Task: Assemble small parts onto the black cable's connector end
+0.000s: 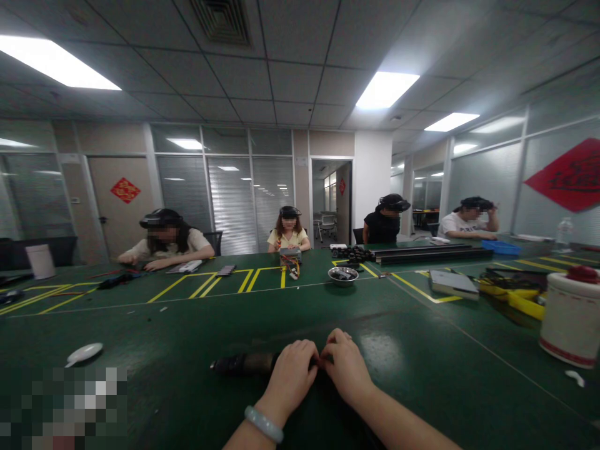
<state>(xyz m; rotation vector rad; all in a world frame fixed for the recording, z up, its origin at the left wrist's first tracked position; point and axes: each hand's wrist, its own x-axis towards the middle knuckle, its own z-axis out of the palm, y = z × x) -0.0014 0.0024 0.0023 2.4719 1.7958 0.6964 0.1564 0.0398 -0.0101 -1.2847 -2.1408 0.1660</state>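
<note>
My left hand [294, 374], with a pale bangle [264, 424] on its wrist, is near the table's front edge, its fingers curled. Against it on the left lies a dark, cylindrical tool [246, 364] with a narrow metal tip pointing left; it looks like an electric screwdriver. Its right end is hidden behind the hand, so I cannot tell whether the hand grips it. My right hand [345, 365] is closed too, its fingertips meeting those of the left. A speck of red shows between them, but what they pinch is too small to make out.
A white spoon-shaped piece [85, 353] lies left on the green table [187, 337]. Farther off are a metal bowl [343, 276], a grey box [454, 284], black rails [431, 252] and yellow trays [527, 303]. A large white canister [569, 319] stands right. Several people sit across the table.
</note>
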